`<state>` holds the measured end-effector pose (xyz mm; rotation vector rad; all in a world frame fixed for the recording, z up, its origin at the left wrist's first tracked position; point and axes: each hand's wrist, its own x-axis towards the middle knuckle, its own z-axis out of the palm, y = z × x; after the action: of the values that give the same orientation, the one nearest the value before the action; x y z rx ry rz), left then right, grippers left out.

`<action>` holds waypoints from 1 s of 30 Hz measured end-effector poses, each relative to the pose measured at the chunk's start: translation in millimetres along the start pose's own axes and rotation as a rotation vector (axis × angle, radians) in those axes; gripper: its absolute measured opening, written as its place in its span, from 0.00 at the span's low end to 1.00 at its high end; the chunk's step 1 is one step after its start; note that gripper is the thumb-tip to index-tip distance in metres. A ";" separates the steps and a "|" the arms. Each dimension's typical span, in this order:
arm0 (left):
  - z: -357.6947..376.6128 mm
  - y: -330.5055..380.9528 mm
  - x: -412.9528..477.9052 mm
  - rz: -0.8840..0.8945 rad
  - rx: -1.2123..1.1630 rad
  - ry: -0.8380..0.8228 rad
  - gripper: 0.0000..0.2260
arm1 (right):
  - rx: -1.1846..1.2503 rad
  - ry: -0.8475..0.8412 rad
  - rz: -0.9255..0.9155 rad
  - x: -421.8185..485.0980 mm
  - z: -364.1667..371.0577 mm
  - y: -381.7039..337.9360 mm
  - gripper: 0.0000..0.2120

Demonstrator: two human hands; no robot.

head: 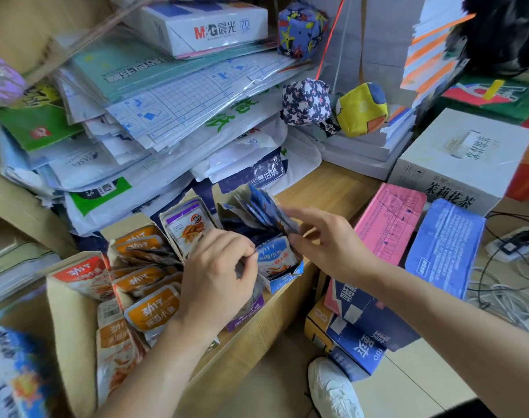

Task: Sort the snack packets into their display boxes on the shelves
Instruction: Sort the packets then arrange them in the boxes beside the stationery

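- Spillage tops the list: the blue display box (282, 282) sits at the front edge of the wooden shelf (257, 336). Its torn front wall sags, so a hard tug could tip it off toward the floor.
- The left hand (218, 276), just left of the blue display box, pinches the left edge of the front blue packet (276, 257) between thumb and fingertips. So thin a hold on slick foil may slip, or it may drag neighbouring packets out.
- The right hand (329, 239), just right of that box, has its fingers apart and loose. They brush the fan of blue packets (261, 206) standing upright at the box's back. The hand is blurred, and a careless sweep could knock the fan over behind the box.
- Mixing is likely: the purple box (245, 319) stands just left of the blue display box and orange packets (148, 309) lie heaped further left. A dropped packet could land among the wrong flavour.
- The stacked papers (172, 95) lean above and behind the box and could slide down if bumped.
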<state>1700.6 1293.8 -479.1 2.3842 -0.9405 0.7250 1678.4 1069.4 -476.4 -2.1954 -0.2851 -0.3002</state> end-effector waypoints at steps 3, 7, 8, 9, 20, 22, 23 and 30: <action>-2.6 4.5 -2.2 0.021 0.027 -0.004 0.04 | -0.033 -0.138 -0.049 -3.4 -0.9 -1.0 0.27; -6.2 7.7 -2.8 -0.031 0.048 -0.061 0.17 | -0.038 -0.186 -0.049 -7.8 -7.0 -2.6 0.24; -6.8 7.8 -1.9 -0.031 0.068 -0.083 0.21 | -0.049 -0.185 -0.041 -8.2 -8.7 -2.3 0.22; -7.1 8.2 -1.3 -0.028 0.084 -0.106 0.22 | -0.057 -0.173 -0.024 -8.3 -10.3 -2.0 0.20; -2.8 5.7 -2.0 -0.057 0.096 -0.169 0.15 | 0.075 0.013 0.224 -6.3 -15.6 3.8 0.25; -1.8 6.8 -1.2 -0.054 0.084 -0.151 0.16 | 0.043 -0.020 0.202 -5.0 -17.2 3.6 0.25; -0.8 7.3 -0.9 -0.048 0.076 -0.138 0.17 | 0.007 -0.036 0.180 -4.9 -17.3 2.4 0.24; 14.2 11.1 7.3 -0.076 -0.031 -0.113 0.12 | -0.074 -0.168 0.103 -6.2 -12.2 -6.8 0.33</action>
<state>1701.4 1274.6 -482.6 2.4406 -0.8938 0.5490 1669.0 1063.0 -466.1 -2.3031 -0.2553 -0.0707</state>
